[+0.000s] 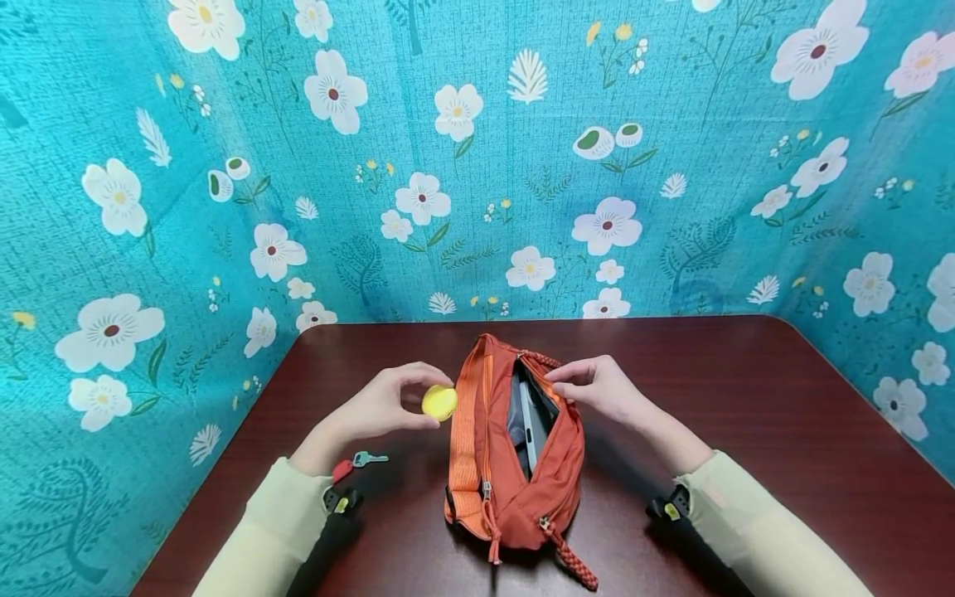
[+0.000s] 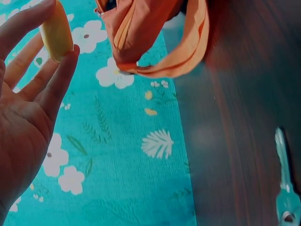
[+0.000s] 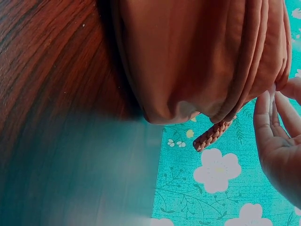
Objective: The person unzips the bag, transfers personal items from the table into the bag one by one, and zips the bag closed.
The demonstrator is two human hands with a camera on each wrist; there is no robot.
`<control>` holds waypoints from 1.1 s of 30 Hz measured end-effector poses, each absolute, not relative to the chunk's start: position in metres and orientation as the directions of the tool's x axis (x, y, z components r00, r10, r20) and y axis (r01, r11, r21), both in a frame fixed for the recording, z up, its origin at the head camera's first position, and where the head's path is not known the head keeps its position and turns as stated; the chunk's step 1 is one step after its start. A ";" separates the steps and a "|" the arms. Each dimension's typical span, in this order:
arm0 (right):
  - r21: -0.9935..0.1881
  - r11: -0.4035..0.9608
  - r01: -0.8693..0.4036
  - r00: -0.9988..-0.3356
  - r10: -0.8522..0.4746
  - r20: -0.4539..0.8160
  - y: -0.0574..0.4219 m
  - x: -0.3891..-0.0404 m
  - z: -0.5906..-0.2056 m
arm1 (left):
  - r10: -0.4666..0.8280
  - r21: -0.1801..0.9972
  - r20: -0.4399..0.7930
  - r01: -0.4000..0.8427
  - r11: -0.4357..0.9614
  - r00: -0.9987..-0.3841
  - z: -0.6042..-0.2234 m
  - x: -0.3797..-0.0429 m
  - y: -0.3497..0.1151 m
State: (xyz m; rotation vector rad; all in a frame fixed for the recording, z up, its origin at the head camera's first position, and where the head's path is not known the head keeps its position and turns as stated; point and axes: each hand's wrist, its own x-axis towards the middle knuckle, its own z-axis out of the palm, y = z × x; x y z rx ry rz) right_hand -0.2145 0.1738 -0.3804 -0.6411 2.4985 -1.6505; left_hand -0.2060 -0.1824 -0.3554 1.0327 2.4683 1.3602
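An orange-red waist bag (image 1: pixel 507 497) lies on the table with its main zip undone, and a grey flat device (image 1: pixel 530 431) shows inside. Between thumb and fingers my left hand (image 1: pixel 384 404) pinches a small round yellow case (image 1: pixel 439 403), just left of the bag. In the left wrist view the yellow case (image 2: pixel 57 33) appears edge-on, thick and rounded. On the bag's right side, my right hand (image 1: pixel 600 388) pinches the edge of the opening. The right wrist view has the fingers of this hand (image 3: pixel 282 141) gripping the bag's fabric (image 3: pixel 202 56).
A teal key (image 1: pixel 370 458) with a red tag (image 1: pixel 342 471) lies on the dark wooden table (image 1: pixel 709 398), below my left hand. Braided zip pulls (image 1: pixel 574 564) hang from the bag's near end. Behind the table hangs a turquoise flowered cloth (image 1: pixel 477 207).
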 end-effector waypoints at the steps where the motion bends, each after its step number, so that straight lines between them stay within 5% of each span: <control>1: -0.895 0.332 -0.298 -0.909 -0.384 0.161 0.174 -0.214 -0.380 | 0.632 0.781 0.205 0.514 0.354 -0.747 -0.355 -0.207 -0.180; 13: -0.892 0.336 -0.302 -0.908 -0.387 0.162 0.173 -0.213 -0.380 | 0.706 0.762 0.231 0.576 0.297 -0.670 -0.360 -0.214 -0.141; 33: -0.874 0.353 -0.334 -0.900 -0.395 0.185 0.173 -0.215 -0.382 | 0.735 0.756 0.261 0.606 0.247 -0.626 -0.382 -0.220 -0.099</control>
